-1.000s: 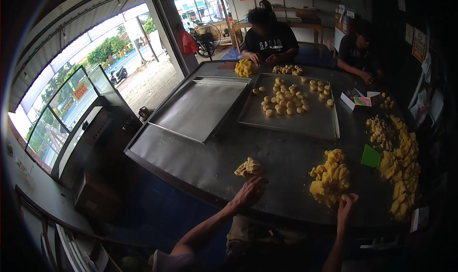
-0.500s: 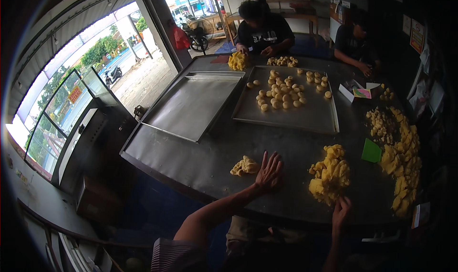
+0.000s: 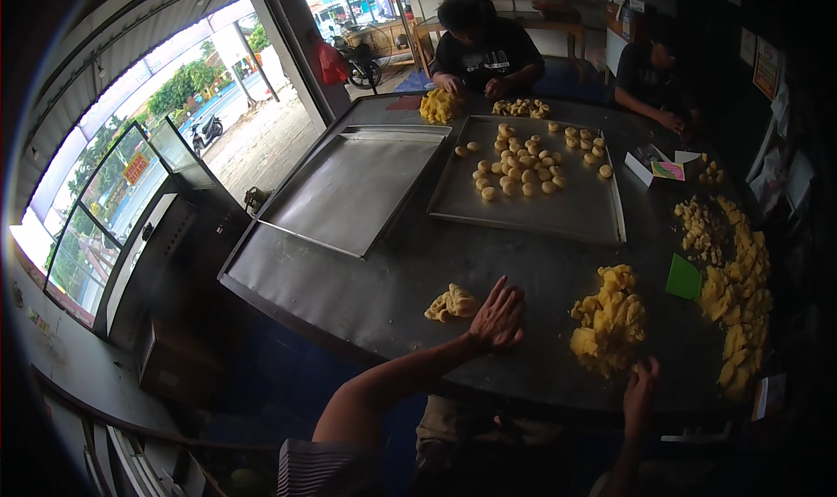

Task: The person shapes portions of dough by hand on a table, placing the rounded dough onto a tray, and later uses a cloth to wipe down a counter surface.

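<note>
My left hand (image 3: 499,316) rests palm down on the dark metal worktop (image 3: 305,288), fingers arched and slightly apart, just right of a lumpy pale dough piece (image 3: 449,303); what is under the palm is hidden. My right hand (image 3: 643,377) has its fingers curled in at the lower edge of a crumbly yellow mound (image 3: 608,318), and whatever they hold is too small to make out. A green scraper (image 3: 683,276) lies right of that mound, beside a long yellow heap (image 3: 737,305) and small pale pieces (image 3: 697,227).
Two trays lie behind: one bare (image 3: 327,192), one (image 3: 580,214) with several dough balls. An open box (image 3: 649,170) sits right of them. Co-workers (image 3: 484,52) (image 3: 649,78) work at the far side. An open doorway (image 3: 248,131) is at left.
My left hand has moved right and up from in front of the pale dough to beside it; its spread fingers have since bent a little. My right hand has shifted only slightly.
</note>
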{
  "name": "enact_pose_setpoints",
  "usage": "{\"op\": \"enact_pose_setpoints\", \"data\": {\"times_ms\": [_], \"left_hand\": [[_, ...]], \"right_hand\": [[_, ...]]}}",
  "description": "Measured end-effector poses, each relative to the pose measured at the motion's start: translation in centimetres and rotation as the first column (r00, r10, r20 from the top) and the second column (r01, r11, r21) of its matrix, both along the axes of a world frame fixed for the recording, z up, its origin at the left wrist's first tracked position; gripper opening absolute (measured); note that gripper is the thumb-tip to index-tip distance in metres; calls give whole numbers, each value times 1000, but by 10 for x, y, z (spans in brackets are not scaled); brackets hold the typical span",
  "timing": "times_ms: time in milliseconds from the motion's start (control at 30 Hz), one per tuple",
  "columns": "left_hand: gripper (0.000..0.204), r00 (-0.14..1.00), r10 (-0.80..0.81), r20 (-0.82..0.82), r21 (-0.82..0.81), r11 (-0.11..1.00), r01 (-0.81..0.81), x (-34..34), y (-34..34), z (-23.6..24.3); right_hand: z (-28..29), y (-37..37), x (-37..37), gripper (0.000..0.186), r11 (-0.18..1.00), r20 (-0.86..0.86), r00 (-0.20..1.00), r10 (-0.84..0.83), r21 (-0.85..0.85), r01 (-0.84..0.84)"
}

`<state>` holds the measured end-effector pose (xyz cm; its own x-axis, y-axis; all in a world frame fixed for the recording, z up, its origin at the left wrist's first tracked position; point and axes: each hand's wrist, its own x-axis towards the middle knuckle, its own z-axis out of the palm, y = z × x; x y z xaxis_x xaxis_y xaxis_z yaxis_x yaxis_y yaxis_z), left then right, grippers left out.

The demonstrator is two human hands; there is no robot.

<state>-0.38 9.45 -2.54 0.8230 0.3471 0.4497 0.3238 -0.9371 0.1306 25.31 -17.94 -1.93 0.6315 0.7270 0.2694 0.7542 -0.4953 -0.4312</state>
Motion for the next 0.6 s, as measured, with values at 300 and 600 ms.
{"op": "enact_pose_setpoints", "data": {"times_ms": [300, 600], "left_hand": [[46, 988, 143, 65, 155, 976, -151, -4, -10, 0], [31, 876, 483, 12, 161, 863, -478, -15, -45, 5]], "right_hand": [[-35, -18, -4, 29, 992, 79, 994, 70, 95, -78], [-20, -24, -14, 43, 984, 249, 952, 179, -48, -172]]}}
